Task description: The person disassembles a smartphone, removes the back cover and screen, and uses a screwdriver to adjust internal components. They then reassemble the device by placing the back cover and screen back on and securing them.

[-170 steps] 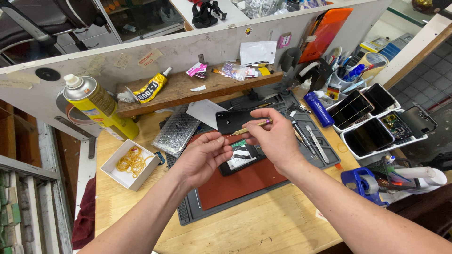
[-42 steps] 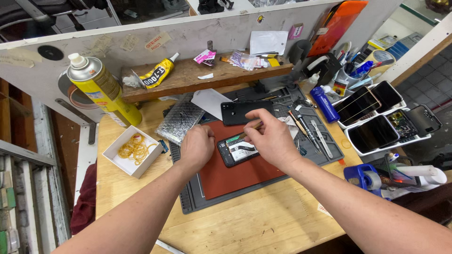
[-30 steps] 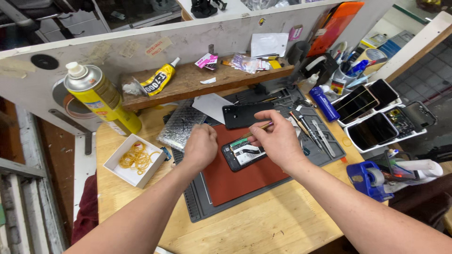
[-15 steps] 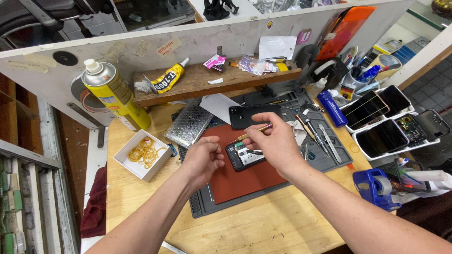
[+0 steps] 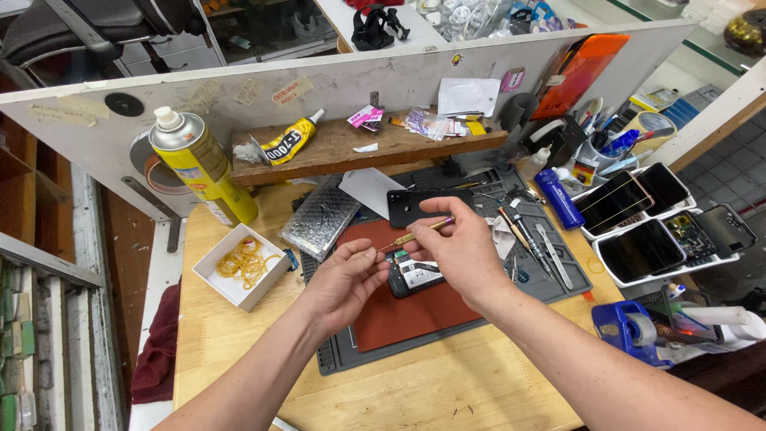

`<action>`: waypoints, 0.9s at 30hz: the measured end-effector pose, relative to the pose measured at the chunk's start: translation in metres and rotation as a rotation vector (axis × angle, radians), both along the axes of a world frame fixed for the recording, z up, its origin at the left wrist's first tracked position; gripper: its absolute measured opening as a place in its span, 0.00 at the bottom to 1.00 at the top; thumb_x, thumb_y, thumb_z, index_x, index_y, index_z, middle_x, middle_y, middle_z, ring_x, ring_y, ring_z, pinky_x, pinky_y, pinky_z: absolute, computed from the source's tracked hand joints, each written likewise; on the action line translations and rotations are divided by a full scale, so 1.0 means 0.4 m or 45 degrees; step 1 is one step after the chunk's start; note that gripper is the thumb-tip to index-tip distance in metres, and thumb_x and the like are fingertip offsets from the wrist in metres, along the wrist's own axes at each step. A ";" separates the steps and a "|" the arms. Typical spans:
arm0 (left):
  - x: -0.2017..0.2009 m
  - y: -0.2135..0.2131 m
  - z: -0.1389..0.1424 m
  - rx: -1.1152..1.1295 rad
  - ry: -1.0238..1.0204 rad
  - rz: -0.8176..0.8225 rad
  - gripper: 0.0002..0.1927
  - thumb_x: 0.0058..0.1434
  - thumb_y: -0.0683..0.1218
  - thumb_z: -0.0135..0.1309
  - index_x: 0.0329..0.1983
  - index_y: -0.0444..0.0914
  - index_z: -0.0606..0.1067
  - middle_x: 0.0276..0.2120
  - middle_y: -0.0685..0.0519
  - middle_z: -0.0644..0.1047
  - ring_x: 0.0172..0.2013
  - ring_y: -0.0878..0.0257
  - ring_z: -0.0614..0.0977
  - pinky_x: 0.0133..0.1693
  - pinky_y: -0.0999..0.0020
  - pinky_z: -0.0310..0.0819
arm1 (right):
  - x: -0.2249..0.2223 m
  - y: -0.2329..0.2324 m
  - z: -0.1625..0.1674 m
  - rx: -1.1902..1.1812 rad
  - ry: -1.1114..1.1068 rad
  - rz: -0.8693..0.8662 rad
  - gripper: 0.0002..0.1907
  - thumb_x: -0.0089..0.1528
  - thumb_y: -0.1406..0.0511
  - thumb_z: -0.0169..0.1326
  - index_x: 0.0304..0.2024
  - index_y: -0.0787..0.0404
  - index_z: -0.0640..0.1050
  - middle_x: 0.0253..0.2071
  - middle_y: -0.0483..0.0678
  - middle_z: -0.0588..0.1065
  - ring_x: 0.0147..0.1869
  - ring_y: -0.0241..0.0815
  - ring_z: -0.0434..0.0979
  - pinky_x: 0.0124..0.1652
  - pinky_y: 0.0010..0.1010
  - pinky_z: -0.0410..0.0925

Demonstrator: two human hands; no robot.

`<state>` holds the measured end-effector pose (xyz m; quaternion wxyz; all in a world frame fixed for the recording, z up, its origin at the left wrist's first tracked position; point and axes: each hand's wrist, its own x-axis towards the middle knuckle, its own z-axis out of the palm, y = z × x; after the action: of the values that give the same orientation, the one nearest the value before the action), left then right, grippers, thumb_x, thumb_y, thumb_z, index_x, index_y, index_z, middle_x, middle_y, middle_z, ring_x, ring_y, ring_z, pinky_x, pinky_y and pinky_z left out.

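Head view: right hand (image 5: 463, 251) pinches a slim brass-handled screwdriver (image 5: 416, 235); left hand (image 5: 345, 279), fingers curled, grips its thin metal tip. Beneath them an opened phone (image 5: 415, 275) lies on a smooth red mat (image 5: 399, 315) on the wooden table (image 5: 447, 383). A yellow spray can (image 5: 199, 168) and a white box of rubber bands (image 5: 242, 265) stand to the left.

The opened phone (image 5: 419, 274) is half covered by the right hand (image 5: 463, 254); the screwdriver (image 5: 415, 235) tip is too small to be made out.
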<state>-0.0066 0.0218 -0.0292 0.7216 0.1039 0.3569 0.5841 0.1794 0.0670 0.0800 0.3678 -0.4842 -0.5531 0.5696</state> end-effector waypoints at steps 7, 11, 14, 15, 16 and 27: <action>0.002 -0.001 0.000 -0.016 0.024 -0.001 0.20 0.64 0.40 0.54 0.58 0.36 0.66 0.41 0.48 0.77 0.42 0.60 0.80 0.48 0.63 0.80 | 0.003 -0.002 -0.012 -0.062 0.008 -0.022 0.20 0.62 0.72 0.55 0.57 0.68 0.70 0.42 0.52 0.79 0.40 0.39 0.84 0.37 0.27 0.79; 0.000 -0.005 0.003 -0.005 0.031 -0.010 0.20 0.64 0.39 0.54 0.58 0.36 0.66 0.40 0.48 0.77 0.41 0.60 0.80 0.47 0.64 0.80 | 0.000 -0.002 -0.017 -0.075 0.030 -0.039 0.20 0.61 0.72 0.55 0.57 0.68 0.71 0.41 0.52 0.79 0.39 0.39 0.84 0.36 0.27 0.79; -0.002 -0.008 0.001 -0.007 0.038 -0.014 0.20 0.64 0.39 0.54 0.58 0.36 0.66 0.40 0.48 0.77 0.41 0.60 0.81 0.47 0.64 0.81 | -0.002 -0.003 -0.020 -0.089 0.039 -0.040 0.20 0.61 0.72 0.56 0.56 0.68 0.71 0.40 0.53 0.79 0.39 0.40 0.84 0.36 0.27 0.79; -0.003 -0.009 0.000 -0.006 0.048 -0.016 0.20 0.64 0.39 0.54 0.58 0.36 0.66 0.40 0.48 0.77 0.41 0.60 0.81 0.47 0.65 0.81 | -0.002 -0.004 -0.021 -0.094 0.043 -0.041 0.20 0.61 0.72 0.56 0.56 0.69 0.71 0.40 0.54 0.79 0.39 0.40 0.84 0.36 0.27 0.79; -0.004 -0.009 -0.001 -0.003 0.057 -0.017 0.20 0.64 0.39 0.54 0.58 0.36 0.66 0.40 0.48 0.77 0.41 0.60 0.81 0.47 0.65 0.81 | -0.001 -0.004 -0.022 -0.087 0.021 -0.022 0.19 0.61 0.72 0.56 0.55 0.69 0.71 0.40 0.53 0.79 0.39 0.40 0.84 0.36 0.27 0.79; 0.002 0.019 0.012 0.161 0.726 -0.129 0.16 0.66 0.38 0.52 0.57 0.34 0.69 0.38 0.48 0.80 0.37 0.61 0.82 0.43 0.65 0.79 | 0.007 0.098 -0.025 0.342 -0.351 0.447 0.14 0.60 0.70 0.57 0.48 0.64 0.75 0.42 0.48 0.83 0.45 0.37 0.84 0.45 0.29 0.78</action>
<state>-0.0056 0.0293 -0.0243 0.6124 0.3263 0.5025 0.5158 0.1821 0.1064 0.0700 0.2454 -0.4005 -0.7442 0.4749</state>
